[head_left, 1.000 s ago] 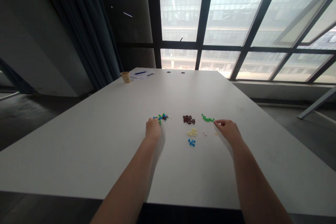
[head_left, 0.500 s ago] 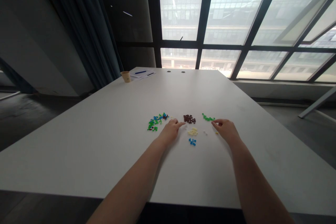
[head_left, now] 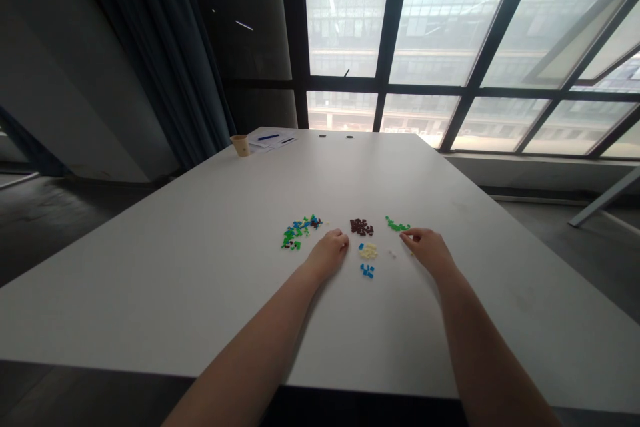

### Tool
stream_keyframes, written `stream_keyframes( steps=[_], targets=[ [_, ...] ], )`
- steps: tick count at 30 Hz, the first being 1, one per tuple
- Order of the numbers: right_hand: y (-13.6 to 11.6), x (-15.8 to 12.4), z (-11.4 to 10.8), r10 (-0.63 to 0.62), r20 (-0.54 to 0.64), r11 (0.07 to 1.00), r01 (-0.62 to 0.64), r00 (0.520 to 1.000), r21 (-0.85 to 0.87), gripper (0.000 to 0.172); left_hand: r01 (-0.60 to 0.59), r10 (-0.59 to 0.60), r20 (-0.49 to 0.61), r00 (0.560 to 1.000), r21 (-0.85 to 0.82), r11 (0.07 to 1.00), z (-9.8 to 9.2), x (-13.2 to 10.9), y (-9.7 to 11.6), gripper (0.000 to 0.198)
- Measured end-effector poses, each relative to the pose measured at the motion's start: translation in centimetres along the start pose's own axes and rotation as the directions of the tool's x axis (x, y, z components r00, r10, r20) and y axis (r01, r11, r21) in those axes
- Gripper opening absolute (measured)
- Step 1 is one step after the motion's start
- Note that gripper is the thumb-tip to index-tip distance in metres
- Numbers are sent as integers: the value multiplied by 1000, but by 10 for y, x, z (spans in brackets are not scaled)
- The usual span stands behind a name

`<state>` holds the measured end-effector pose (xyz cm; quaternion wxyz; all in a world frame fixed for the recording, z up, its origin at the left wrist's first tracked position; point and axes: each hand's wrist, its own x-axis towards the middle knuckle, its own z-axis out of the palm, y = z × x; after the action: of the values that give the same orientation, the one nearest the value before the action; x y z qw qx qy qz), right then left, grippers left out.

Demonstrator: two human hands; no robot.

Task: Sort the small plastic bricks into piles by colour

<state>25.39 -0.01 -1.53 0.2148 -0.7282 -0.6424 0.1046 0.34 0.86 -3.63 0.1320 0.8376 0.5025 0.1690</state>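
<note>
My left hand point(head_left: 329, 251) rests on the table with its fingers curled in, just left of a heap of dark brown toy bricks point(head_left: 361, 227). Whatever its fingertips may hold is hidden. My right hand point(head_left: 425, 245) has thumb and forefinger pinched together, close below a row of small green bricks point(head_left: 397, 224); anything between them is too small to make out. Pale yellow bricks point(head_left: 369, 251) lie between the hands, with one blue brick point(head_left: 361, 246) at their upper left edge. Nearer me is a small group of blue bricks point(head_left: 367, 271).
Left of my left hand spreads a mixed pile of green, blue and dark bricks point(head_left: 295, 232). A few tiny whitish pieces point(head_left: 392, 253) sit near my right hand. A paper cup point(head_left: 241, 145) and papers with pens point(head_left: 273, 139) are at the table's far left.
My left hand's outstretched forefinger has curled in. A single blue brick now lies beside the yellow ones. My right hand has shifted slightly left, still pinched.
</note>
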Motion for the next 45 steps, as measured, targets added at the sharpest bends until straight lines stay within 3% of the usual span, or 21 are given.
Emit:
stream_keyframes(
  steps=[2, 3, 5, 6, 8, 11, 13, 19, 24, 27, 35, 39, 41, 42, 43, 45],
  targets=[
    [0, 0, -1, 2, 5, 1000, -2, 1000, 3, 31, 222, -220, -30, 975, 130, 966, -9, -3, -6, 25],
    [0, 0, -1, 3, 7, 1000, -3, 1000, 3, 31, 342, -335, -66, 940, 187, 921, -13, -5, -9, 26],
    [-1, 0, -1, 4, 7, 1000, -4, 1000, 0, 32, 472, -446, -156, 881, 228, 852, -19, -7, -13, 27],
    [-1, 0, -1, 2, 7, 1000, -2, 1000, -3, 32, 465, -430, -192, 882, 216, 858, -20, -7, -12, 28],
    [-3, -1, -1, -4, 7, 1000, 4, 1000, 0, 32, 312, -275, -215, 937, 165, 936, -16, -6, -7, 30],
    [-4, -2, -1, -8, 16, 1000, 7, 1000, 17, 31, -9, 22, -136, 991, 95, 995, 0, -2, 6, 37],
    [-5, -2, -1, -13, 18, 1000, 12, 1000, 21, 31, -98, 104, -81, 991, 78, 992, 10, 0, 11, 38],
    [-7, -3, -2, -16, 26, 999, 15, 1000, 32, 31, -80, 86, -69, 994, 81, 994, 16, 1, 6, 24],
    [-8, -3, -2, -21, 27, 999, 20, 999, 42, 31, -124, 128, -63, 990, 73, 990, 15, 1, 6, 37],
    [-8, -3, -2, -22, 31, 999, 21, 999, 35, 31, -169, 171, -36, 985, 55, 984, 16, 2, 7, 34],
    [-8, -4, -3, -21, 30, 999, 19, 999, 43, 30, -16, 18, -81, 997, 22, 1000, 5, 4, 3, 17],
    [-8, -3, -3, -20, 28, 999, 20, 999, 29, 30, 48, -79, -162, 984, -187, 981, 3, 7, -7, 18],
    [-9, -4, -4, -17, 29, 999, 17, 999, 27, 31, 118, -213, -176, 961, -437, 892, 1, 7, -6, 16],
    [-9, -4, -4, -18, 30, 999, 17, 999, 29, 31, 163, -299, -135, 945, -597, 786, 0, 7, -4, 14],
    [-10, -4, -4, -20, 30, 999, 19, 999, 32, 31, 206, -372, -54, 927, -756, 622, -1, 7, 0, 13],
    [-11, -5, -3, -21, 34, 999, 19, 999, 37, 31, 270, -410, 184, 893, -950, 160, -5, 4, 12, 12]
  ],
)
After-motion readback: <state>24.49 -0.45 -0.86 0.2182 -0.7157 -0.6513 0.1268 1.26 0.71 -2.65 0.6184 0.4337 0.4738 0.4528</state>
